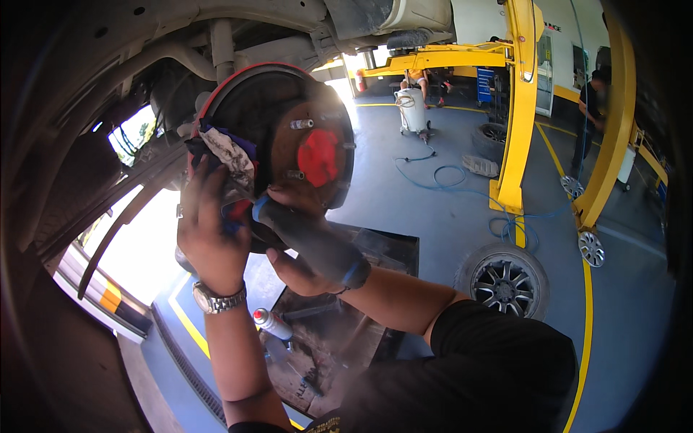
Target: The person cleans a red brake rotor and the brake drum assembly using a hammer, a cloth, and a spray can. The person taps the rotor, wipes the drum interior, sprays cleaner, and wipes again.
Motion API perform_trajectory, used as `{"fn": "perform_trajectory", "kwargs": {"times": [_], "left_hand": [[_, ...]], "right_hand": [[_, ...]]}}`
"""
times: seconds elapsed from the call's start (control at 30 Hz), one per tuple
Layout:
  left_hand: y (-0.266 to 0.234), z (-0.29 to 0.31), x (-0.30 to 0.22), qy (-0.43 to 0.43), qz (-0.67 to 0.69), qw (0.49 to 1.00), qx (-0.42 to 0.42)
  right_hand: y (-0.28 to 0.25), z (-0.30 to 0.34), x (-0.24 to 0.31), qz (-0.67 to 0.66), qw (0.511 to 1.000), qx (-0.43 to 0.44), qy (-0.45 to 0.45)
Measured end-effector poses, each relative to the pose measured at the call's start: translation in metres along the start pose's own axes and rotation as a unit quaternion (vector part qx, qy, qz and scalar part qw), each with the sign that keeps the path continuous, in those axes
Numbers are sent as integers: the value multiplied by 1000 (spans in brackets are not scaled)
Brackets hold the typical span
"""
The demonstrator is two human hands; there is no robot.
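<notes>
A dark round brake disc [276, 137] with a red hub centre [317, 157] and wheel studs hangs in front of me, its rim edged in red. A dirty white and purple rag [229, 157] is bunched against its left side. My left hand [211, 227], blurred and wearing a metal watch, reaches up at the rag and the parts below it. What its fingers hold, if anything, is hidden. My right hand [292, 270] is wrapped round a dark grey cylindrical tool [310, 242] with blue bands, tilted toward the disc's lower edge. The tool's tip is hidden.
Below my arms, a dirty dark tray [386, 252] carries a spray can [272, 324]. A wheel [505, 283] lies on the floor at right, near a blue hose [462, 189]. Yellow lift posts [516, 130] stand behind, and a person [593, 108] stands far right. The vehicle's underside [238, 32] is overhead.
</notes>
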State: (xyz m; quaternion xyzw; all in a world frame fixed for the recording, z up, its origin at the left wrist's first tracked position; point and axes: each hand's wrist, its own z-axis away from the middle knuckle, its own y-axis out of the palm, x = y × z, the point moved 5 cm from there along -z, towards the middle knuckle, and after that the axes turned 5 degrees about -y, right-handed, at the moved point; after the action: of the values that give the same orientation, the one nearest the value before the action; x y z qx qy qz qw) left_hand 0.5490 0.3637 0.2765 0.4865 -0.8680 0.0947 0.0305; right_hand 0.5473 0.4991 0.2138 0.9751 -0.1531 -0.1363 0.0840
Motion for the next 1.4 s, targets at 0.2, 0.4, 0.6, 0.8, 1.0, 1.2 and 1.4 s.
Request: {"fn": "perform_trajectory", "kwargs": {"times": [0.2, 0.4, 0.6, 0.8, 1.0, 1.2, 1.4], "left_hand": [[-7, -7, -7, -9, -6, 1000, 1], [-1, 42, -11, -59, -45, 997, 1], [17, 141, -37, -170, 0, 985, 7], [64, 195, -60, -222, 85, 971, 0], [45, 180, -65, -233, 17, 971, 43], [52, 191, -76, -323, 40, 945, -17], [88, 199, -81, -334, 24, 942, -7]], "right_hand": [[16, -58, -16, -433, 899, -70, -2], [6, -33, -10, -523, 851, 30, 35], [-17, 30, 11, -487, 852, 185, 50], [-55, 102, -2, -407, 858, 311, -39], [-57, 69, 14, -447, 852, 270, -39], [-71, 91, 18, -421, 869, 260, -16], [-90, 102, -26, -436, 861, 255, -58]]}}
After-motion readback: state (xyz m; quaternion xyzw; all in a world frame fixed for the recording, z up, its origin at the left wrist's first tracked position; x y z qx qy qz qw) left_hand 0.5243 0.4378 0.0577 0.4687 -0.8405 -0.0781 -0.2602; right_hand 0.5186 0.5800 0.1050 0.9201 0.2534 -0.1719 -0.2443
